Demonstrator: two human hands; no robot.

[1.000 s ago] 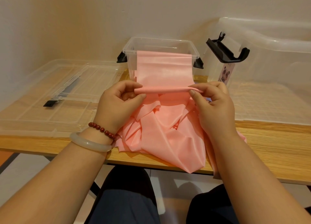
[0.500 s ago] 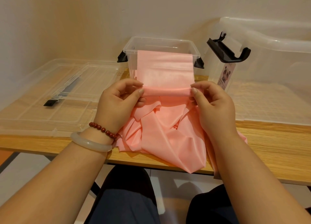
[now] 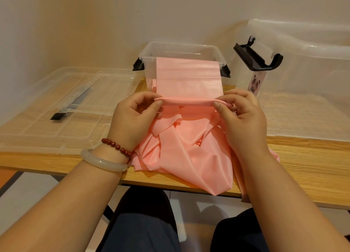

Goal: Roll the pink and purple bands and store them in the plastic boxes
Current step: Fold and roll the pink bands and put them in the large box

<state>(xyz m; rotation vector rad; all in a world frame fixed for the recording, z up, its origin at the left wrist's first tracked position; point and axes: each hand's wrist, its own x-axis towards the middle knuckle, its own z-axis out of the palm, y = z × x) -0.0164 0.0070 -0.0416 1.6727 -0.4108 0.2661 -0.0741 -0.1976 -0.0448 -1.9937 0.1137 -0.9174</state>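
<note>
A long pink band [image 3: 187, 77] hangs out over the front rim of a small clear plastic box [image 3: 181, 48] with black latches. Its end is turned into a thin roll held level above the table. My left hand [image 3: 132, 119] pinches the roll's left end between thumb and fingers. My right hand [image 3: 240, 117] pinches the right end the same way. The rest of the pink band lies crumpled in a heap [image 3: 189, 151] on the table under my hands and droops over the front edge. No purple band is in view.
A clear lid [image 3: 62, 107] with a black handle lies flat at the left on the wooden table [image 3: 303, 168]. A large clear box [image 3: 306, 66] with a raised black latch [image 3: 257, 58] stands at the right. The wall is close behind. My knees are under the table edge.
The rolled end of the pink band has been turned over between my fingers and sits as a tighter, thinner tube. Both hands stay in nearly the same place.
</note>
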